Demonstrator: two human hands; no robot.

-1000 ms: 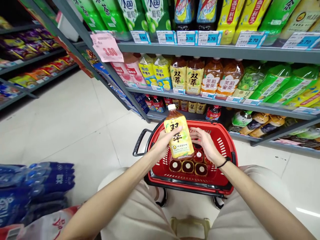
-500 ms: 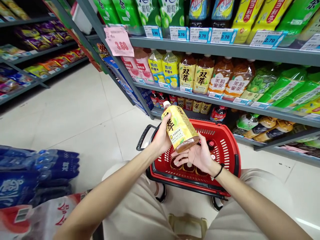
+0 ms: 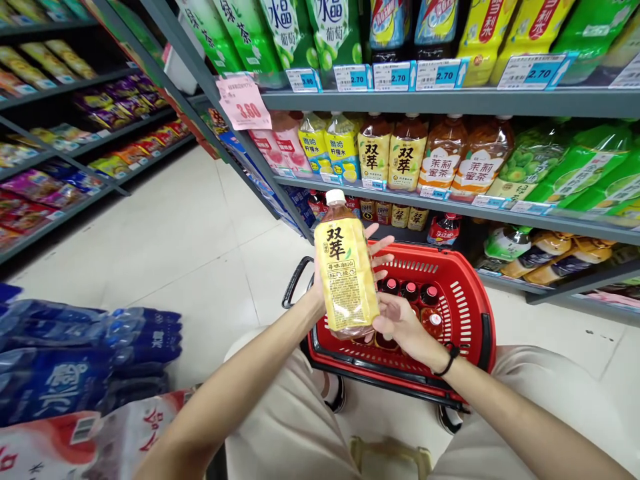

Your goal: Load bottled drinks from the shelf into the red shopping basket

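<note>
A plastic drink bottle [image 3: 346, 267] with a yellow label and white cap leans upright over the basket, its printed side facing me. My left hand [image 3: 382, 245] supports it from behind, with outstretched fingers showing past its right edge. At the bottle's lower right corner, my right hand [image 3: 406, 328] grips with the thumb in front; its other fingers are partly hidden behind the base. Below both hands stands a red shopping basket [image 3: 470, 313] holding several bottles, some with red caps [image 3: 411, 288]. The held bottle covers part of the basket.
A drinks shelf [image 3: 450, 100] with several rows of bottles rises just beyond the basket. Wrapped packs of blue-labelled bottles [image 3: 65, 377] sit on the floor at left, beside a red and white pack [image 3: 45, 453]. Snack shelves [image 3: 75, 150] stand farther left. My knees flank the basket.
The bottle has turned from tilted to nearly upright, showing another side of its label. My right hand has gone from open beneath it to gripping its lower corner. The view has shifted slightly.
</note>
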